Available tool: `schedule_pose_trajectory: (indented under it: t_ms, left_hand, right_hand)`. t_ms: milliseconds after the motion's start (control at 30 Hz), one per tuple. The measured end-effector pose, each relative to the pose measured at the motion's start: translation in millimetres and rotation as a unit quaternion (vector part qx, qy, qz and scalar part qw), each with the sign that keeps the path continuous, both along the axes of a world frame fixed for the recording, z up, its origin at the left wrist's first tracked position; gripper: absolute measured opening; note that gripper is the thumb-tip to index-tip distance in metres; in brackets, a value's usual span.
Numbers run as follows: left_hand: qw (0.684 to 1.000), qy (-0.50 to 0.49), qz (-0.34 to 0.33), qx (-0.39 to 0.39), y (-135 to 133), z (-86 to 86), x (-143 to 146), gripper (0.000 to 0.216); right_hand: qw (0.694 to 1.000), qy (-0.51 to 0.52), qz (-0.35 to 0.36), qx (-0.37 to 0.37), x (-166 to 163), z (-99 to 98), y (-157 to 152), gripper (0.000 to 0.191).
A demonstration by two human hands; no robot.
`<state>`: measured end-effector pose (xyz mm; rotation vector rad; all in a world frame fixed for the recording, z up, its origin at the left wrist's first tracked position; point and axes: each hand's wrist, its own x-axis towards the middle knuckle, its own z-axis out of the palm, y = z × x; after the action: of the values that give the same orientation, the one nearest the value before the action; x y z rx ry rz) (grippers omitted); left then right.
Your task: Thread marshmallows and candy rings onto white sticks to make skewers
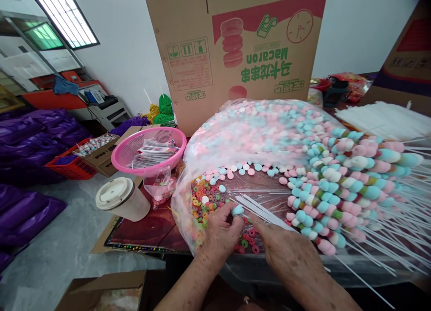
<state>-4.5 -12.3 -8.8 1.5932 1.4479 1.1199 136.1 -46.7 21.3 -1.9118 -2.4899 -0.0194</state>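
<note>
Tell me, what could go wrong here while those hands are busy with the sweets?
The loaded skewers are heaped beside the right hand, so a knock might make them slide. Loose candy rings lie close to the left hand and could get brushed away. The lidded cup stands near the table's left side and might tip if bumped.

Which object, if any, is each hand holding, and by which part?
The left hand appears to pinch a light-blue sweet by its edge, between thumb and forefinger. Whether the right hand holds anything cannot be told.
</note>
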Motion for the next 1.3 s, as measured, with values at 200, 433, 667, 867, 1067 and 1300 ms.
schedule_pose_trajectory:
  t_ms: [200,433,667,867,1067,1300]
  left_hand:
    - [0.999,-0.049,-0.001,-0.022,-11.8,-10.4,22.0,0.025]
    - [0.999,0.040,-0.001,-0.024,-11.6,-5.6,28.3,0.024]
    - [0.970,0.224,-0.053,-0.072,15.1,13.4,-6.0,0.045]
    - [0.868,0.485,-0.025,-0.100,62.1,18.6,-38.6,0.022]
    - [0.869,0.490,-0.038,-0.067,59.1,10.1,-37.0,0.027]
    - [0.887,0.451,-0.069,-0.068,67.7,12.8,-32.7,0.017]
  right_hand:
    - [0.999,0.026,-0.031,-0.020,-3.2,-17.8,0.5,0.043]
    - [0.992,0.129,-0.012,-0.006,9.9,-41.3,4.6,0.027]
    - [0.960,0.275,-0.029,0.051,20.6,-45.5,14.1,0.027]
    - [0.951,0.306,-0.028,0.030,26.5,-34.3,9.5,0.029]
    - [0.956,0.289,-0.036,0.013,18.7,-34.7,5.2,0.030]
    - [0.955,0.292,-0.041,0.010,19.5,-38.0,7.2,0.030]
